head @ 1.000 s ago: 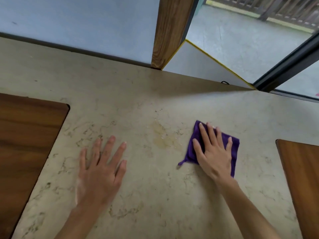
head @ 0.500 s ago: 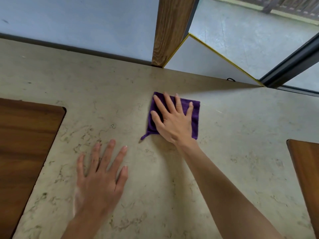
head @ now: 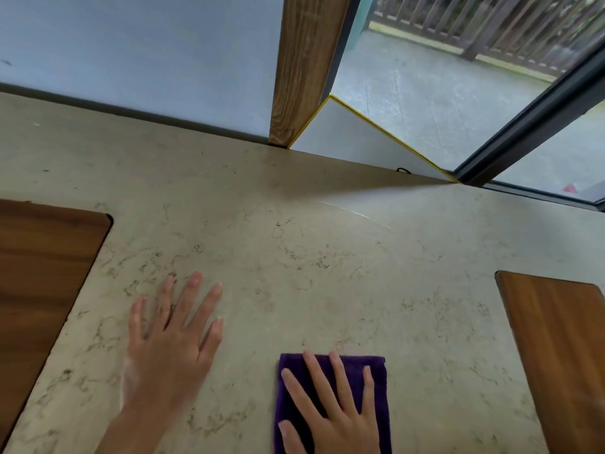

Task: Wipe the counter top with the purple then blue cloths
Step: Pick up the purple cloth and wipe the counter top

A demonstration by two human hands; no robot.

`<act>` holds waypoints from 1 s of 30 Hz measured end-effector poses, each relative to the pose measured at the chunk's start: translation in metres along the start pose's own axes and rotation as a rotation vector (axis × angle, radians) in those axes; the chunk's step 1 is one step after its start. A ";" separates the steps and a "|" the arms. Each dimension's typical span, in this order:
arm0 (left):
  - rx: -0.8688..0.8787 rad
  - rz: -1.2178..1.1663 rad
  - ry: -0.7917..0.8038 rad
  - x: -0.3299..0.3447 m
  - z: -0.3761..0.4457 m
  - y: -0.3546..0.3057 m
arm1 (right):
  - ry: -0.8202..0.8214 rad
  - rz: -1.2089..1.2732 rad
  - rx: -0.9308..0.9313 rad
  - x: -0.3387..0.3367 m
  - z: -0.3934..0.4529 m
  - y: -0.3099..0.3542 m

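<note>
Cloth: the purple cloth [head: 355,375] lies folded flat on the counter [head: 327,257], low in the view and close to the person. Its near edge runs out of frame.
Right hand: the right hand [head: 334,411] lies on top of the cloth, fingers straight and spread. It presses the cloth down and nothing is curled round it.
Left hand: the left hand [head: 170,348] is flat on the bare counter just left of the cloth, fingers splayed. It holds nothing and looks like a brace.
Blue cloth: not in view.
Counter: pale veined stone with a wooden board [head: 42,273] at the left and another board [head: 563,348] at the right. A faint shiny arc near the far edge may be a damp streak, though it is too faint to be sure.
Stage: this looks like the purple-cloth part of the wipe, with the palm driving the cloth.
Handling: the cloth looks soft, light and limp, probably microfibre. It should slide easily on the stone and would likely bunch or unfold if pushed from one edge.
Hold: keep the palm and fingers broad over the cloth's middle for wiping. To lift it, pinch a corner or a folded edge.
</note>
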State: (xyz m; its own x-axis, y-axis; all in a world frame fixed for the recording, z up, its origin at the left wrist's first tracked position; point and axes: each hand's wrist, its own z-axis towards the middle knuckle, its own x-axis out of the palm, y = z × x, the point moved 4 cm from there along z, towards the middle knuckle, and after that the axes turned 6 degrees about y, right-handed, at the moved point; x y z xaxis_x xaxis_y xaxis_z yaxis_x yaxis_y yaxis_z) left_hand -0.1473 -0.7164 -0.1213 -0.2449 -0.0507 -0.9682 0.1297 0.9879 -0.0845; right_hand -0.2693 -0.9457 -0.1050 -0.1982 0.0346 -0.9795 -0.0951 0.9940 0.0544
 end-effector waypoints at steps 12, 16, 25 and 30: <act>0.009 0.006 -0.078 0.007 0.003 0.003 | -0.005 0.132 0.206 -0.041 0.166 -0.074; 0.037 -0.010 -0.159 0.011 0.007 0.006 | -0.021 0.158 0.287 -0.051 0.207 -0.134; 0.067 0.060 -0.292 0.011 0.006 0.000 | -0.049 0.167 0.199 -0.068 0.307 -0.120; 0.043 0.116 -0.304 0.015 0.009 0.005 | -0.058 0.168 0.075 -0.066 0.299 -0.055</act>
State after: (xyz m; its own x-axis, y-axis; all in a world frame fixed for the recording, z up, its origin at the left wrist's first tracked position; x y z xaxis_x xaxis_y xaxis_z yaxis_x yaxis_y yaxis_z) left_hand -0.1414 -0.7138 -0.1382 0.0706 0.0138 -0.9974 0.1817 0.9830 0.0264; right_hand 0.0407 -0.9721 -0.1008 -0.1481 0.2041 -0.9677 0.0075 0.9787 0.2053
